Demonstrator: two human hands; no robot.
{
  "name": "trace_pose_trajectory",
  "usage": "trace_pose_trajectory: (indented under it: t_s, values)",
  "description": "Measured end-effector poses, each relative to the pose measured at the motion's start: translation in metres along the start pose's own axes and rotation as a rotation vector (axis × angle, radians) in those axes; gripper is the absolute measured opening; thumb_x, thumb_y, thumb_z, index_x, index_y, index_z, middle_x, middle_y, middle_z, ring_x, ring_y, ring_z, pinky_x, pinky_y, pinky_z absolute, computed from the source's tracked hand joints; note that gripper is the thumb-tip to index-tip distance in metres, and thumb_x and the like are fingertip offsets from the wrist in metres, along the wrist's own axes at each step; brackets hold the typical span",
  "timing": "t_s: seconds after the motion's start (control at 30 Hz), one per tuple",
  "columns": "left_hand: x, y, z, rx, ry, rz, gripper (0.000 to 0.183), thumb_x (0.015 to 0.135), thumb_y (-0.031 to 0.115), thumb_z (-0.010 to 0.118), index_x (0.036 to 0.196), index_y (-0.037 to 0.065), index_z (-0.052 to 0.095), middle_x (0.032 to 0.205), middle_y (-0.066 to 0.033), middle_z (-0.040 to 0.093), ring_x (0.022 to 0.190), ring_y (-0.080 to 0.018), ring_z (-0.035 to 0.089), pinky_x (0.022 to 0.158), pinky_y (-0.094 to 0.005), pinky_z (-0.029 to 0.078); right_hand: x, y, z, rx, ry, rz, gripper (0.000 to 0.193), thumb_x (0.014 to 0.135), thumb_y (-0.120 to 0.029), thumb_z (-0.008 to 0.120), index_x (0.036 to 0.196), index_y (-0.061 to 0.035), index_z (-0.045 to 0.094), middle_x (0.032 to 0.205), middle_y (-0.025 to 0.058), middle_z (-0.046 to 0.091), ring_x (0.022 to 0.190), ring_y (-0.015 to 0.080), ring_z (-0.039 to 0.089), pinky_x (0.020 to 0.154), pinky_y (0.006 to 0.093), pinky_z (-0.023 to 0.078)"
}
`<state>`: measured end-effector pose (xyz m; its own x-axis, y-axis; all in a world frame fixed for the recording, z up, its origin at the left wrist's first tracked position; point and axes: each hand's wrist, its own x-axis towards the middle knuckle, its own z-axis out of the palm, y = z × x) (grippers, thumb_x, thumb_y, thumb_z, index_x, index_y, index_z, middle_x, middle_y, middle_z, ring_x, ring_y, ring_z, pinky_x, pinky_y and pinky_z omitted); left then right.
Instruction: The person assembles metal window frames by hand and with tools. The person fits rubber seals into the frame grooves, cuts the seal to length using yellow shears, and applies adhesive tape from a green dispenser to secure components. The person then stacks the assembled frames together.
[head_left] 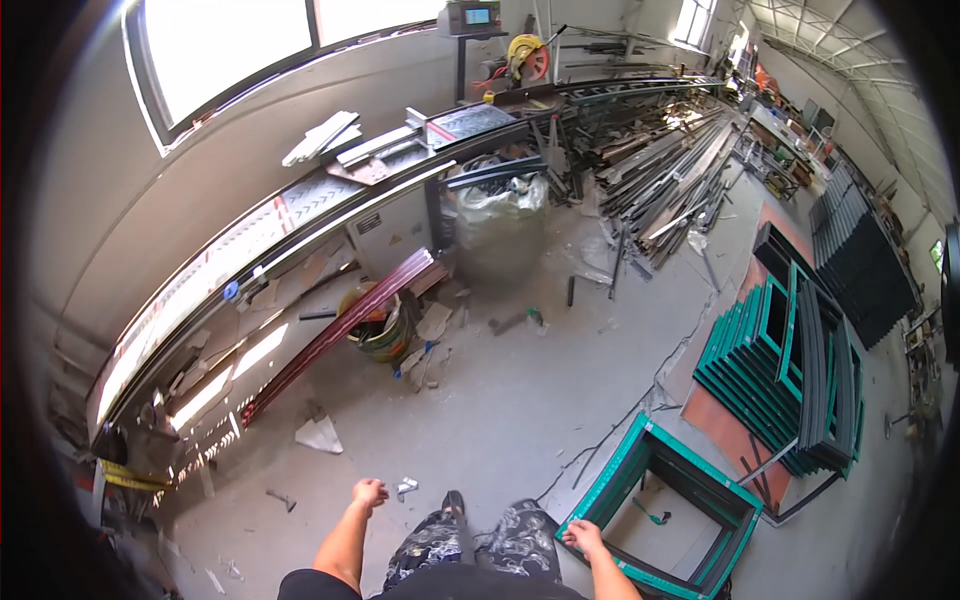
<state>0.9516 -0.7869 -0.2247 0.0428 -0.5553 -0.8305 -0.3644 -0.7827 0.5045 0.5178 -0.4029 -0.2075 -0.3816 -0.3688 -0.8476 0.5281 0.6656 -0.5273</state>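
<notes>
My left hand point(370, 493) hangs over the floor in front of me with its fingers curled in, and I see nothing in it. Close to it on the floor lies a small pale scrap point(406, 487). My right hand point(583, 537), fingers also bent inward, appears over the near left corner of a stack of rectangular frames with a green top face point(620, 455). Whether it touches that corner I cannot tell. Inside the frame opening, a small green piece point(657, 518) lies on the floor.
A long workbench point(310, 200) runs along the left wall, with a cut-off saw point(527, 58) farther back. Dark red profiles point(340, 335) lean across a bucket point(385, 345). Several green and grey frames point(750, 360) are stacked at right. Metal lengths point(670, 180) pile up ahead.
</notes>
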Motion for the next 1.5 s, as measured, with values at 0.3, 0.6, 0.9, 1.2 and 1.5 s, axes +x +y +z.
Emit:
trace_pose_trajectory:
  t_s: [0.3,0.6,0.9,1.2,1.5]
  values:
    - [0.084,0.198,0.148,-0.087,-0.213,-0.073,0.021,0.093,0.02,0.057,0.108,0.006,0.059,0.091,-0.0135,0.07,0.079,-0.0271,0.072,0.067,-0.0377,0.059,0.149,0.046,-0.033,0.072,0.209,0.38,0.016,0.088,-0.014,0.066,0.091,0.0015,0.067,0.078,0.0117,0.068,0.059,0.0216,0.065,0.049,0.0353,0.052]
    - [0.194,0.477,0.229,0.226,-0.137,0.299,0.025,0.094,0.03,0.058,0.097,0.006,0.064,0.079,-0.0073,0.068,0.063,-0.017,0.063,0.055,-0.0311,0.051,0.281,-0.279,0.011,-0.1,0.029,0.056,0.014,0.084,-0.011,0.061,0.082,0.0011,0.068,0.067,0.0123,0.067,0.054,0.0215,0.064,0.046,0.0349,0.05]
    - [0.283,0.88,0.283,0.495,0.164,0.834,0.037,0.09,0.035,0.059,0.102,0.002,0.066,0.091,-0.0211,0.07,0.088,-0.0328,0.068,0.078,-0.042,0.053,0.333,-0.586,0.046,0.318,0.333,-0.18,0.012,0.096,-0.01,0.056,0.103,-0.0021,0.06,0.076,0.0086,0.066,0.067,0.0195,0.067,0.056,0.0326,0.056]
    - [0.542,1.161,0.357,0.98,0.642,1.253,0.052,0.087,0.041,0.065,0.119,0.0,0.055,0.107,-0.0228,0.062,0.097,-0.0392,0.062,0.083,-0.0493,0.051,0.287,-0.412,0.181,-0.779,0.116,-0.454,0.014,0.089,-0.018,0.059,0.087,-0.0061,0.067,0.076,0.011,0.065,0.074,0.0266,0.063,0.069,0.0416,0.051]
    - [0.605,1.218,0.362,1.164,0.266,1.19,0.042,0.087,0.039,0.067,0.099,0.001,0.054,0.095,-0.0234,0.062,0.093,-0.0441,0.061,0.08,-0.0532,0.049,0.277,-0.572,0.298,0.329,0.328,0.352,0.026,0.094,-0.015,0.062,0.113,0.0019,0.062,0.091,0.0172,0.071,0.079,0.0254,0.072,0.067,0.0346,0.058]
